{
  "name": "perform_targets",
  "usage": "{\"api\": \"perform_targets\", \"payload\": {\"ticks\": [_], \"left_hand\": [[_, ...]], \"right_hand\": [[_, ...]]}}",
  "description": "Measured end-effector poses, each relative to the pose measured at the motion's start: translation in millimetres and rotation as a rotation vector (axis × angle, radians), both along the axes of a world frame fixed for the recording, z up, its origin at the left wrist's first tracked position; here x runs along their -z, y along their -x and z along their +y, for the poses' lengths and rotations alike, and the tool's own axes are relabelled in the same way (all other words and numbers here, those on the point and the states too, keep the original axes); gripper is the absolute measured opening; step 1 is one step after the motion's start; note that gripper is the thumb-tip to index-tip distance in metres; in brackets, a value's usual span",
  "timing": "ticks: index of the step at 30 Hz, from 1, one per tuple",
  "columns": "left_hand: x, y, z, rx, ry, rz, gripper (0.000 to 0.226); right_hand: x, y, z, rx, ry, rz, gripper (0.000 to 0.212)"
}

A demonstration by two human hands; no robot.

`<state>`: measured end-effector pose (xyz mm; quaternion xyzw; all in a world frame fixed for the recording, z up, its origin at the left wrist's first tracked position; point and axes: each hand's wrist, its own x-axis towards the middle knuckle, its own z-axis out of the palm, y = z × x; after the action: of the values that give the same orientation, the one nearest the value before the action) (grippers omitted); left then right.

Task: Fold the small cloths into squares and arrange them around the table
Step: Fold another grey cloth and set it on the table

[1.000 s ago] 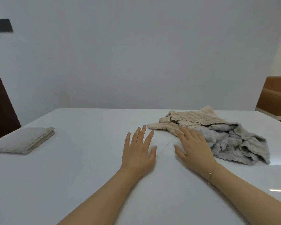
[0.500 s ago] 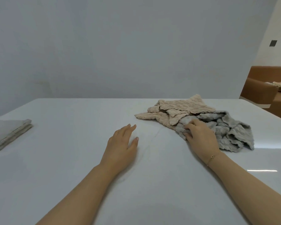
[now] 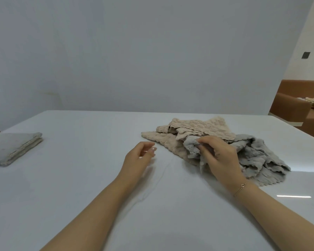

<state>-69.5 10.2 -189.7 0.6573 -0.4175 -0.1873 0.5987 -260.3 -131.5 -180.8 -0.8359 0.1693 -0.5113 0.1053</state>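
The right hand (image 3: 219, 156), right of centre in the frame, has its fingers curled down into the near corner of the grey cloth (image 3: 257, 160). Thumb and fingertips pinch a bunched fold of it, and that fold is lifted a little off the white table (image 3: 80, 187), with a loose flap hanging down below the knuckles. A thin gold bracelet (image 3: 241, 187) sits on that wrist.

The rest of the grey cloth lies crumpled on the tabletop to the right of the hand, spreading toward the right edge of the frame. Behind it and partly under it is a beige cloth (image 3: 192, 127), also unfolded and rumpled, with a scalloped edge; its near corner runs out flat to the left, toward the middle of the frame. The two cloths overlap where the hand is gripping.

The left hand (image 3: 140, 158) is just left of that beige corner, not touching either cloth. Its fingers are loosely curled inward with nothing in them, the palm turned toward the cloths, and it seems to sit slightly above the surface.

Far over at the left edge of the frame, well apart from both hands, a pale folded cloth (image 3: 13, 147) lies flat on the table in several layers.

A brown sofa (image 3: 294, 105) stands at the right edge, beyond the table.
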Motion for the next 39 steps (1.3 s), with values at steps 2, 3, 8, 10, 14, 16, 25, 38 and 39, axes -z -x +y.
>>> {"api": "perform_targets", "payload": {"ticks": [2,3,8,10,14,16,25,38,39], "left_hand": [[-3.8,4.4,-1.3,0.062,0.018,0.221,0.019],[-5.6,6.9,-1.8,0.097,0.018,0.310,0.020],[-7.2,13.8,-5.2,0.257,-0.044,0.539,0.024],[-5.7,12.4,-5.7,0.299,-0.050,0.545,0.027],[-4.0,13.4,-7.5,0.259,-0.038,0.600,0.025],[-4.3,12.1,-8.6,0.225,-0.082,0.586,0.024],[-23.0,-33.8,19.9,0.306,-0.299,0.450,0.026],[-18.6,-74.5,43.7,0.296,-0.385,0.372,0.020],[-17.8,-77.1,44.3,0.278,-0.368,0.385,0.020]], "right_hand": [[0.7,-4.9,9.7,-0.065,-0.063,-0.006,0.012],[1.8,-7.6,14.8,-0.099,-0.102,-0.009,0.011],[4.5,-19.4,34.0,-0.290,-0.307,-0.007,0.007],[6.1,-21.5,37.3,-0.372,-0.380,0.052,0.010],[9.3,-22.1,39.6,-0.481,-0.507,0.100,0.012],[6.8,-21.1,38.9,-0.520,-0.535,0.114,0.012],[-33.9,-33.3,16.7,-0.179,-0.102,0.427,0.023],[-56.9,-144.9,-11.2,-0.138,-0.362,1.333,0.046],[-57.6,-146.3,-16.9,-0.119,-0.376,1.324,0.047]]}}
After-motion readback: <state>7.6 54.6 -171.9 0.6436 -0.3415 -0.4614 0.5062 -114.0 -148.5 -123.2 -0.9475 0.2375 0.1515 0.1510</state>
